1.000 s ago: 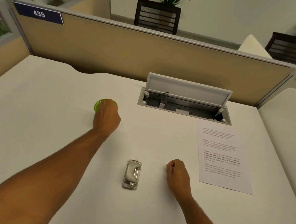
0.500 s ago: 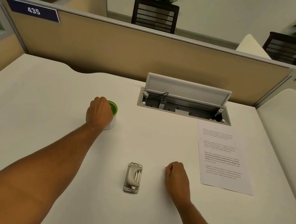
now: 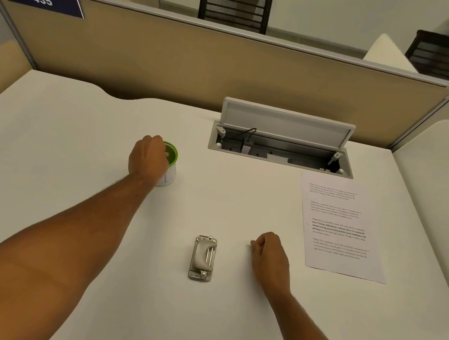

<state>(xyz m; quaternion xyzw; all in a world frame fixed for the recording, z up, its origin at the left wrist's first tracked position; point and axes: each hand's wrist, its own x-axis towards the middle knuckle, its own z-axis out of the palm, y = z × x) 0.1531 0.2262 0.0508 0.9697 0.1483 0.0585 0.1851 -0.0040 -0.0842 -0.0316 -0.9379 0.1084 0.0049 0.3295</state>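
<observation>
1. Head view: the left grip [image 3: 149, 160] grasps the green lid of the jar [image 3: 171, 170], which stands upright on the desk [image 3: 79, 136], left of centre.
2. The right grip [image 3: 270, 254] rests clenched on the desk, holding nothing.
3. A grey metal clip [image 3: 203, 258] lies near the right grip, apart from it; a printed sheet [image 3: 341, 228] lies to its right.

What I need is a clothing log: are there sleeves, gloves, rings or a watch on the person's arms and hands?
The left forearm and right forearm are bare to the picture's edge, with no sleeve in view. The left hand and right hand wear no gloves. Neither wrist carries a watch or bracelet. No ring shows, though most fingers are hidden.
</observation>
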